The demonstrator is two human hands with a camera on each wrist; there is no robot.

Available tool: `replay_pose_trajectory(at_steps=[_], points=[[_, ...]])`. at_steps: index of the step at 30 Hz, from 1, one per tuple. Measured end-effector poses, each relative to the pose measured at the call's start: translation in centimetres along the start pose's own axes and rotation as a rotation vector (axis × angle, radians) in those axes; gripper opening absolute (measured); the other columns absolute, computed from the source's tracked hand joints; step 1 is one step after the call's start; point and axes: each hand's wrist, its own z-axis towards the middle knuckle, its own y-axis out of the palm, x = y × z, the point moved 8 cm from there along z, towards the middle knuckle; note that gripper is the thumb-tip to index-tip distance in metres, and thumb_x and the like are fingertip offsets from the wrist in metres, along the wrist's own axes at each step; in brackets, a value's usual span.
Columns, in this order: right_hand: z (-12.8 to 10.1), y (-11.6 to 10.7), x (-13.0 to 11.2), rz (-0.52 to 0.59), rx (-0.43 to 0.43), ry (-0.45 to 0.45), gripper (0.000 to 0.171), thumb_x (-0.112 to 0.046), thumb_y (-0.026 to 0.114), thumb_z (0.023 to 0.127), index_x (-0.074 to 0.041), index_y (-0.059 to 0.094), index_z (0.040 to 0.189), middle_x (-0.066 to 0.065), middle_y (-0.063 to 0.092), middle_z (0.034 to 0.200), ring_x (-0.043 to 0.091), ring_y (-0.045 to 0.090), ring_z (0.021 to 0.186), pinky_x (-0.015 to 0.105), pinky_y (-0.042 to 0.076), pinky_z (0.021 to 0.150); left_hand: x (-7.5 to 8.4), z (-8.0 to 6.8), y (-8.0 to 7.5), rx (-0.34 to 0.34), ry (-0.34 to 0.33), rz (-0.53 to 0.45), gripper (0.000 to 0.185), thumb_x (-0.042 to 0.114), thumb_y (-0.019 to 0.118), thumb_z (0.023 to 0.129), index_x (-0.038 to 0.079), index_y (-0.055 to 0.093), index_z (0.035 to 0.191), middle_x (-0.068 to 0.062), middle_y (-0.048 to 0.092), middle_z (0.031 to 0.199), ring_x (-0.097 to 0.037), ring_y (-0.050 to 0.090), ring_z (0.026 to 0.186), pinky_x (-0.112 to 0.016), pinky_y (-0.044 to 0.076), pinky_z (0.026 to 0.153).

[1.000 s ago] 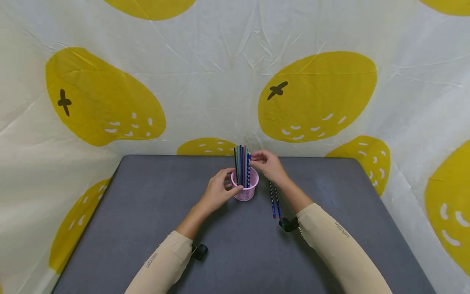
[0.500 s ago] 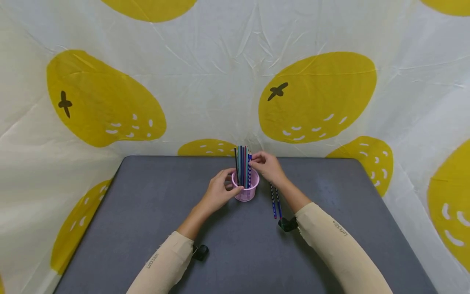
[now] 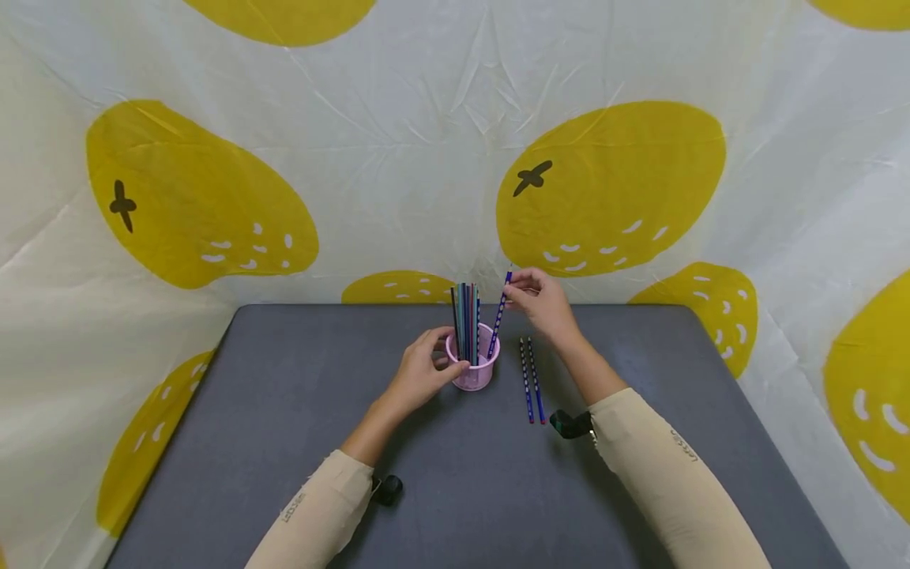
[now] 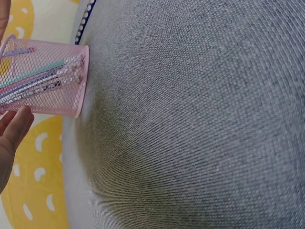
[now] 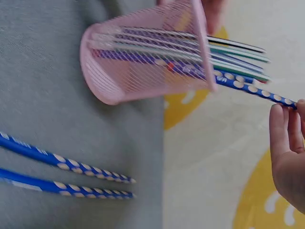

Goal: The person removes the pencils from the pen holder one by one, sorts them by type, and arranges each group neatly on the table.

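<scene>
Blue white-dotted pencil [image 3: 499,311] leans up-right, low end inside the pink mesh cup [image 3: 474,371]; right hand [image 3: 543,304] pinches its top, left hand [image 3: 421,372] fingers wrap the cup mid-tabletop [image 3: 284,411].

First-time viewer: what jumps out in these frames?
The pink mesh cup packed with pencils, mid-table, left hand gripping its side. Next, the right hand pinching a blue dotted pencil that tilts out of the cup. Two matching blue pencils lie side by side on the grey table, right of the cup.
</scene>
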Motion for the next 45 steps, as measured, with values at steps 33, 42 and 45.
replay_pose_trajectory(at_steps=[33,42,45], points=[[-2.4,-10.6,8.1,-0.163,-0.033,0.207,0.044,-0.01,0.064,0.103,0.018,0.052,0.134,-0.004,0.074,0.094,0.0,0.07,0.077,0.025,0.064,0.077,-0.2,0.0,-0.3,-0.004,-0.011,0.001,0.064,0.02,0.085,0.087,0.004,0.055,0.141,-0.015,0.062,0.129,-0.031,0.066,0.116,-0.033,0.062,0.093],[-3.6,-9.1,11.2,-0.219,-0.113,0.307,0.04,-0.006,0.064,0.101,0.02,0.054,0.13,0.014,0.075,0.102,0.004,0.067,0.077,0.023,0.064,0.073,-0.1,0.2,-0.3,-0.01,-0.006,0.007,0.065,0.022,0.085,0.087,0.005,0.055,0.142,-0.015,0.062,0.129,-0.03,0.066,0.116,-0.032,0.062,0.093],[-3.9,-8.8,11.8,-0.216,-0.123,0.339,0.038,-0.003,0.064,0.101,0.021,0.055,0.129,0.013,0.075,0.1,0.005,0.067,0.077,0.023,0.063,0.072,-0.1,0.2,-0.3,-0.013,-0.009,0.012,0.065,0.023,0.085,0.088,0.005,0.055,0.142,-0.014,0.062,0.129,-0.029,0.066,0.115,-0.031,0.062,0.093]])
